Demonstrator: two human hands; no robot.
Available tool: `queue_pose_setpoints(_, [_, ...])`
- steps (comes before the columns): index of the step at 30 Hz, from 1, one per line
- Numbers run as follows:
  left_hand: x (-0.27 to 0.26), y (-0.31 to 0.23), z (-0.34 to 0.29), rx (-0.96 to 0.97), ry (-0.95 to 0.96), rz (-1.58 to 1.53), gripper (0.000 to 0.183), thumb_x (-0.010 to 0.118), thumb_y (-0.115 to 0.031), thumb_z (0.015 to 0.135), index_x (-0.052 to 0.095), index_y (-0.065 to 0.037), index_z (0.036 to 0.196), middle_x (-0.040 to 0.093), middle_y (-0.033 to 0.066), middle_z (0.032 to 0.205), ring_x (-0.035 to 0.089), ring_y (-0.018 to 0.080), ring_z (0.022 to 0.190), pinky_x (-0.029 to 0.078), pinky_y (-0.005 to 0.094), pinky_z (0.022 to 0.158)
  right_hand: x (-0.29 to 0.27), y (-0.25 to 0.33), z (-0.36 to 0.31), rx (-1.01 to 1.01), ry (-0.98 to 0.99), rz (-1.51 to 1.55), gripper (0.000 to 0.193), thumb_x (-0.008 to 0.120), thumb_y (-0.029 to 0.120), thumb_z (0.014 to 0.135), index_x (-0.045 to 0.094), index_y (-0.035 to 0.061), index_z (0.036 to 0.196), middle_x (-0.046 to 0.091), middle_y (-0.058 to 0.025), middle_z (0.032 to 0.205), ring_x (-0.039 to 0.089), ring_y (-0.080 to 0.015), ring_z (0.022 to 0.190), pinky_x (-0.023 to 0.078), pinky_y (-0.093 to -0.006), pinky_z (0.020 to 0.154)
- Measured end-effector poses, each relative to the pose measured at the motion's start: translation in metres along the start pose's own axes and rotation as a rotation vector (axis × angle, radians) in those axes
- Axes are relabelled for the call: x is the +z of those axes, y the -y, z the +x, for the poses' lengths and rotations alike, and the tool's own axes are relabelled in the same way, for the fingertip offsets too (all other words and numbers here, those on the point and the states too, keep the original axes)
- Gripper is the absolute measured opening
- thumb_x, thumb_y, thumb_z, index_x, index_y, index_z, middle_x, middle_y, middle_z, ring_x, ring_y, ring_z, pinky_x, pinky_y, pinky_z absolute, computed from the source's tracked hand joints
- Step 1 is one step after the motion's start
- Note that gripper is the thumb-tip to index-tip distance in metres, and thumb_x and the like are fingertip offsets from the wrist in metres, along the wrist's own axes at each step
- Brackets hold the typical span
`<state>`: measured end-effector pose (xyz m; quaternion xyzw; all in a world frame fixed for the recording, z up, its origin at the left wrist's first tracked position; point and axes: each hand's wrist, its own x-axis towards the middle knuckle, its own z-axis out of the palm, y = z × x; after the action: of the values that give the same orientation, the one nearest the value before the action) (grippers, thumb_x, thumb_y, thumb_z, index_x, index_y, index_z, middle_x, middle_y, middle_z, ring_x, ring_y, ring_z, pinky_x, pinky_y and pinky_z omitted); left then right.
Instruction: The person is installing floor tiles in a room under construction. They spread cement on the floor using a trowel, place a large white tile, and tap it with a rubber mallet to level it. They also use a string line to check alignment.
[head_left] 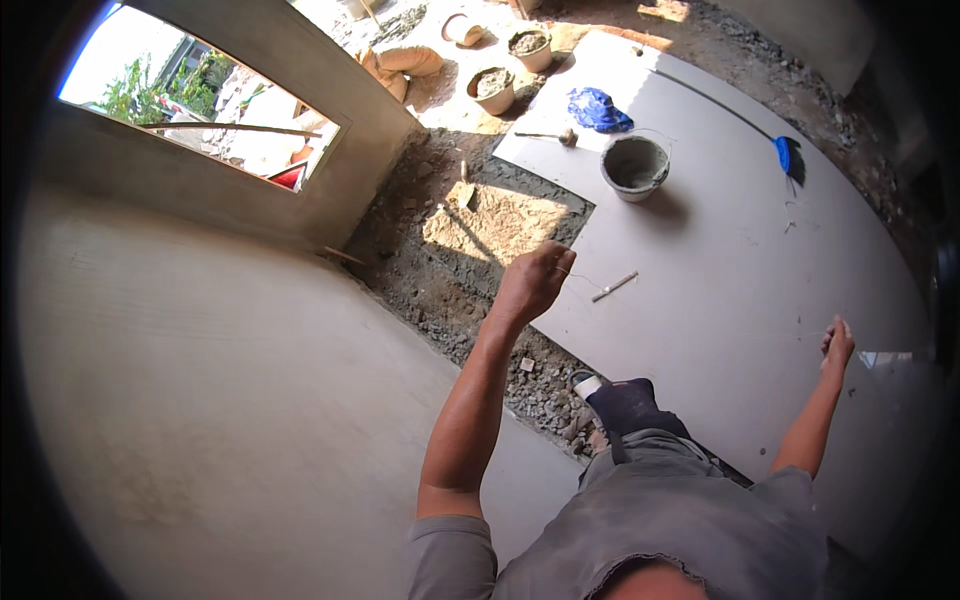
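Observation:
My left hand (535,284) is closed in a pinch above the edge of the tiled floor, and a thin string (583,277) trails from its fingers. Off to the right, the fingers of my right hand (838,342) are pressed together over the pale tiles (700,290). A faint line, apparently the same string, runs into them; its middle stretch is hard to see. Between the hands a slim metallic pen-like tool (614,287) lies on the tiles. Beyond it stands a dark bucket (609,185) coated inside with grey cement.
A trowel (466,194) rests on the unfinished mortar bed at left. A mallet (567,138), blue plastic bag (597,108) and blue broom (783,155) lie on the tiles. Buckets of mortar (492,90) and sacks (408,62) stand farther back. A plastered wall (230,350) bounds the left.

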<state>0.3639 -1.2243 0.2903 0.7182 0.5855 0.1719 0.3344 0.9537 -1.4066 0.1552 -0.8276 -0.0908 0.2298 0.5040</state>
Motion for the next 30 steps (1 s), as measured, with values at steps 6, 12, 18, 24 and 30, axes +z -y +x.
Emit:
queue_pose_setpoints(6, [-0.021,0.061,0.012,-0.039,0.039,-0.115,0.031,0.052,-0.031,0.093,0.061,-0.003,0.101,0.065,0.0169,0.080,0.065,0.0292,0.077,0.049,0.0362,0.070,0.115,0.094,-0.043,-0.111,0.044,0.017,0.031,0.052,0.030,0.092,0.058,0.0069,0.113,0.052,0.0026,0.065,0.044,-0.0044,0.048,0.036,-0.0194,0.040])
queue_pose_setpoints(12, [-0.050,0.117,0.042,0.005,0.234,-0.199,0.032,0.044,-0.032,0.096,0.057,-0.003,0.099,0.060,0.0132,0.064,0.061,0.0286,0.063,0.046,0.0389,0.061,0.207,0.120,-0.087,-0.123,-0.062,-0.038,0.035,0.050,0.027,0.093,0.055,0.0067,0.121,0.055,0.0008,0.070,0.044,-0.0046,0.048,0.036,-0.0198,0.040])
queue_pose_setpoints(18, [-0.101,0.214,0.134,0.451,0.364,-0.016,0.023,0.047,-0.026,0.093,0.056,-0.005,0.093,0.061,0.0138,0.067,0.061,0.0342,0.069,0.046,0.0417,0.063,0.305,0.128,-0.160,-0.108,-0.216,-0.026,0.035,0.048,0.025,0.094,0.054,0.0063,0.123,0.056,0.0001,0.072,0.041,-0.0045,0.048,0.033,-0.0197,0.040])
queue_pose_setpoints(24, [-0.190,0.282,0.203,0.661,0.611,0.011,0.016,0.050,-0.022,0.088,0.056,-0.008,0.083,0.061,0.0128,0.070,0.060,0.0341,0.073,0.046,0.0433,0.066,0.422,0.180,-0.249,-0.085,-0.249,-0.064,0.039,0.048,0.025,0.094,0.051,0.0032,0.125,0.057,-0.0005,0.074,0.039,-0.0047,0.047,0.031,-0.0198,0.040])
queue_pose_setpoints(30, [-0.273,0.323,0.303,0.618,0.880,0.046,0.021,0.052,-0.025,0.087,0.059,-0.006,0.092,0.064,0.0162,0.085,0.062,0.0349,0.085,0.048,0.0424,0.076,0.516,0.242,-0.301,-0.089,-0.337,-0.032,0.040,0.047,0.026,0.094,0.050,0.0032,0.127,0.058,-0.0016,0.076,0.040,-0.0049,0.047,0.032,-0.0198,0.040])
